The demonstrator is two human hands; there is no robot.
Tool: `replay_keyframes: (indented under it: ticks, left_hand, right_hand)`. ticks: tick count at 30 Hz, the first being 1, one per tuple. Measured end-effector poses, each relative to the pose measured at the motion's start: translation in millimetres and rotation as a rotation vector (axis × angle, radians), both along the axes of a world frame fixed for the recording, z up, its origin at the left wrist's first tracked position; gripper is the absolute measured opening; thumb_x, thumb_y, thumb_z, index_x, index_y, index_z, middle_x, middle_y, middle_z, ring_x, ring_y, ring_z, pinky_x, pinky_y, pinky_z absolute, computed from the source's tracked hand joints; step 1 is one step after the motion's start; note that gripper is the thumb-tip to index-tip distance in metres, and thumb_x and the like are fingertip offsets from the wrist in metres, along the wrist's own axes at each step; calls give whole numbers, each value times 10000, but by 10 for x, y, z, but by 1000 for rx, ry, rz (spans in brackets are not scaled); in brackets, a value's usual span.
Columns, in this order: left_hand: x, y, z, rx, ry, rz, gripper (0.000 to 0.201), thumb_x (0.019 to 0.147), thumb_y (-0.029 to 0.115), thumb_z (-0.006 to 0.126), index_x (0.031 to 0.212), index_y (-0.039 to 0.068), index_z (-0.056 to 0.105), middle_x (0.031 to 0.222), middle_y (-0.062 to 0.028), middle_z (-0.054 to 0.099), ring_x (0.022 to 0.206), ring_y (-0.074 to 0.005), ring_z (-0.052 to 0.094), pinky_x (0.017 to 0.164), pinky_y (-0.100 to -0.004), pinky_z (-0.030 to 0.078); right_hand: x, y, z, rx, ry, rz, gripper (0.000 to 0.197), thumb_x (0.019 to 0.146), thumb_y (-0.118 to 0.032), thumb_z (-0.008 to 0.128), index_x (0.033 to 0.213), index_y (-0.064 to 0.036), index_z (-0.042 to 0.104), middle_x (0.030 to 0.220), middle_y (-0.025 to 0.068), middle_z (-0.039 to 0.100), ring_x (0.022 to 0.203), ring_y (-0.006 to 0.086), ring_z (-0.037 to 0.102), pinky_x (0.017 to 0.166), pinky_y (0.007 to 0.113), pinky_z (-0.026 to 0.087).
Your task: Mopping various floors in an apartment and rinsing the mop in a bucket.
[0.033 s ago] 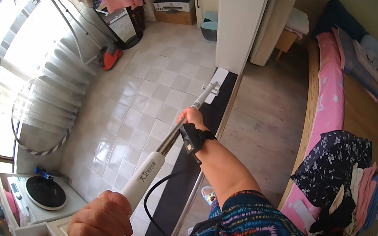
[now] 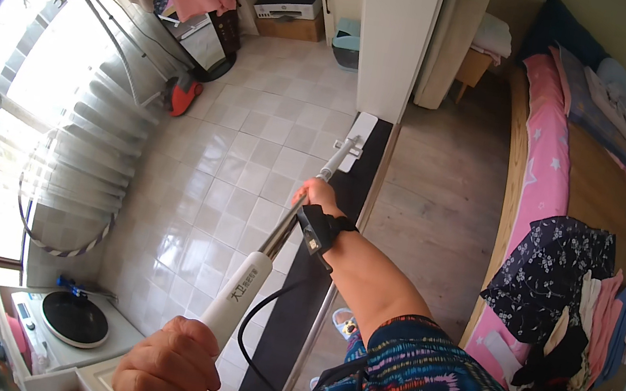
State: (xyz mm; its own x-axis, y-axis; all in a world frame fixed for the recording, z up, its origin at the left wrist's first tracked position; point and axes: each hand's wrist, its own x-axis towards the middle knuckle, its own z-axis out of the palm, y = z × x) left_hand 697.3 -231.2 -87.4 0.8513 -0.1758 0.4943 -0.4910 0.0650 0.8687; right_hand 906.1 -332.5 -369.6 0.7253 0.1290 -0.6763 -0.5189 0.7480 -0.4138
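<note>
A long-handled flat mop [image 2: 238, 294] slants away from me, with a white grip, a metal pole and a white head. Its flat head [image 2: 363, 128] rests at the edge between the pale tiles and a dark floor strip, beside a white wall end. My left hand [image 2: 171, 369] is wrapped round the top of the handle at the lower left. Farther down, my right hand [image 2: 319, 193] closes round the metal pole; a black device is strapped to that wrist. A black cable hangs beside the handle.
A bed [image 2: 534, 169] with clothes [image 2: 555, 267] stands on the right. At left are a curtained window, a red-and-black floor appliance [image 2: 181, 96], a striped hoop [image 2: 67, 251] and a record player [image 2: 75, 319]. A printer [image 2: 288, 2] and a bin [image 2: 347, 44] sit at the back.
</note>
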Motion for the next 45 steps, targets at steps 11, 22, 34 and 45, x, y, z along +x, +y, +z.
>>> replay_keyframes:
  ticks: [11,22,34,45]
  left_hand:
    - [-620,-257,-254,-67,13,328,202,487,-65,582,545,55,430,490,-36,475,442,-160,477,540,-308,400]
    - [-1709,76,-333,92,54,45,100,653,11,493,562,2,453,600,-73,487,552,-210,515,616,-324,431]
    - [-3798,234,-695,-114,12,611,182,547,-25,579,458,64,447,448,-22,468,383,-123,452,574,-260,410]
    - [-6121,212,-658,-213,-105,841,262,603,-79,550,460,69,388,424,-40,445,399,-154,480,593,-319,394]
  right_hand:
    - [-275,6,-361,-400,-169,525,181,664,-122,412,515,-18,419,476,137,470,403,225,437,384,309,338]
    - [-1288,248,-462,-252,43,851,168,716,-145,446,595,-28,434,481,63,429,388,143,405,371,258,345]
    - [-3129,925,-797,-346,102,959,180,739,-122,449,637,-68,311,452,29,346,373,139,351,350,255,309]
    - [-5599,1568,-643,-689,-28,1272,143,670,-127,469,621,7,482,538,115,483,456,232,495,398,352,388]
